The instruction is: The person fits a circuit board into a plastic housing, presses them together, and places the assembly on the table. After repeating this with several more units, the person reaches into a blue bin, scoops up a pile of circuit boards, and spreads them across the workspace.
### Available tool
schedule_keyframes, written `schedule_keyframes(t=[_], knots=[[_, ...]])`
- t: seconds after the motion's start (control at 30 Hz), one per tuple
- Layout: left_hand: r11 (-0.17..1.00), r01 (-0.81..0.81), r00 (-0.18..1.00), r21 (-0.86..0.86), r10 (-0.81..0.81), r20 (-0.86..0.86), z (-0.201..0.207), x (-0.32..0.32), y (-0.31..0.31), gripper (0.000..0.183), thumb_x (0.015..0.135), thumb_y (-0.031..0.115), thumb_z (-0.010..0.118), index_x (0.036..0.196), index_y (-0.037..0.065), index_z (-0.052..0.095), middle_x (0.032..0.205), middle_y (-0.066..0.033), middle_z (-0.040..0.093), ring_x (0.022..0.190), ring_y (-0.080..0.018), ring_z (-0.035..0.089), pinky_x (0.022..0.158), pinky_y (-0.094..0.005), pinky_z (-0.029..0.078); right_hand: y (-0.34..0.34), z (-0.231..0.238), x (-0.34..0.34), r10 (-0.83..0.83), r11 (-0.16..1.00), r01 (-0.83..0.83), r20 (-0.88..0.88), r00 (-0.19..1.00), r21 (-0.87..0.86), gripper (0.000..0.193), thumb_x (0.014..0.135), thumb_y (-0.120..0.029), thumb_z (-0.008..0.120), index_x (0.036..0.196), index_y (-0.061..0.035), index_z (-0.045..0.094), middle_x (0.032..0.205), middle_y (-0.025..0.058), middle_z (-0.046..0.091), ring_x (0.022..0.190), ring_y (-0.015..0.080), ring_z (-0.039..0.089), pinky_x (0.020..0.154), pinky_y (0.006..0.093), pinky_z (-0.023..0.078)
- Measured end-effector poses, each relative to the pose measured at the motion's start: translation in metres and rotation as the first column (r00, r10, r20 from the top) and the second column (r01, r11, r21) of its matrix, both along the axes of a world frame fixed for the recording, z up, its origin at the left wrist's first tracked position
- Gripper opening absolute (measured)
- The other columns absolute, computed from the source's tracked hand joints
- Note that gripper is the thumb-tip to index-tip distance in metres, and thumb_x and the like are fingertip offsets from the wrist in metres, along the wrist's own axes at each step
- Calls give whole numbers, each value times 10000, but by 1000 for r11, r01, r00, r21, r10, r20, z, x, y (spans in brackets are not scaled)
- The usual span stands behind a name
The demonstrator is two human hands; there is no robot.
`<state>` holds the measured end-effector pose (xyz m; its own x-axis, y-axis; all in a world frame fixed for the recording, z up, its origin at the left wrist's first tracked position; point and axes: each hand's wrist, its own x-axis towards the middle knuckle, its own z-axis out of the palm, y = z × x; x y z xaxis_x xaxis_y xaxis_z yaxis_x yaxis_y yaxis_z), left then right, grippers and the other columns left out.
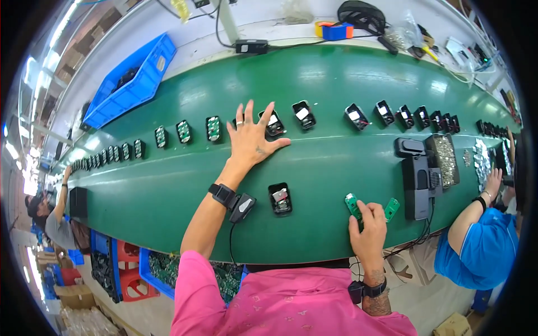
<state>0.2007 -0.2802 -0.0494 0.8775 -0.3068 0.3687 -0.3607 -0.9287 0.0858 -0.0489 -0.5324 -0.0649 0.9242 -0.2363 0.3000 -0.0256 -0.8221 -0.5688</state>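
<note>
As I watch through the head camera, I have the left hand [249, 141] above the green table [319, 235] with its fingers spread wide and the thumb out to the right. Its index finger lies across a black casing [275, 126] with a white piece inside; whether finger and casing touch, I cannot tell.

My right hand [369, 228] is lower and well to the right, its thumb and fingers curled at the near end of a green circuit board [352, 205]. I cannot tell whether they pinch that board or only rest against it. Just right of those fingers lies a second green board [392, 210], tilted away from the hand.

Between the two hands, below the left one, an open black housing [280, 199] lies with parts showing inside. Left of the left hand I see a casing filled with a green board [213, 129], next in a row that runs on leftward; right of it, another casing [304, 115] shows a white piece.

Beyond the right hand, up and to the right, a black device [416, 185] stands beside a box of small metal parts [444, 161]. Farther right is a co-worker's hand [493, 183].
</note>
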Motion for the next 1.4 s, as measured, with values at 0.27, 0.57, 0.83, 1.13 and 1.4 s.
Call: schedule_keyframes(t=[0.27,0.57,0.83,1.13,1.4], knots=[[994,64,994,87,-71,78,-15,29,6,691,845,520,688,1393,137,514,1130,-130,608,1079,-320,558,831,-455,436,7,-13,4,8,997,0,99,995,-81,269,872,-43,655,1135,11,664,996,143,574,890,313,579,778,407,468],[999,33,996,-27,-30,79,-3,-93,57,764,750,428,790,1389,94,537,1096,-147,576,1037,-345,534,876,-468,430,-8,-17,4,-60,997,53,146,987,54,179,932,-36,579,1064,24,683,954,148,604,846,308,601,742,387,471],[957,99,993,274,-76,-91,25,-151,63,935,801,583,705,1508,69,373,1409,-197,423,1325,-364,384,1130,-523,240,-12,-17,3,-18,998,9,140,990,62,147,935,-49,574,1017,14,679,925,144,609,819,307,600,732,398,462],[975,184,967,-128,-203,-155,13,24,-56,875,800,500,743,1471,68,383,1442,-255,433,1325,-426,437,1077,-533,354,-15,-19,1,-79,982,40,214,974,183,114,928,-62,597,946,20,675,873,151,646,764,340,628,677,411,483],[769,332,855,-546,-490,-171,20,30,-60,803,739,276,816,1416,80,431,1214,-160,573,1155,-299,593,940,-433,486,-17,-17,1,-85,956,9,246,966,294,89,910,-61,628,917,14,677,809,138,645,667,296,634,596,378,481]])
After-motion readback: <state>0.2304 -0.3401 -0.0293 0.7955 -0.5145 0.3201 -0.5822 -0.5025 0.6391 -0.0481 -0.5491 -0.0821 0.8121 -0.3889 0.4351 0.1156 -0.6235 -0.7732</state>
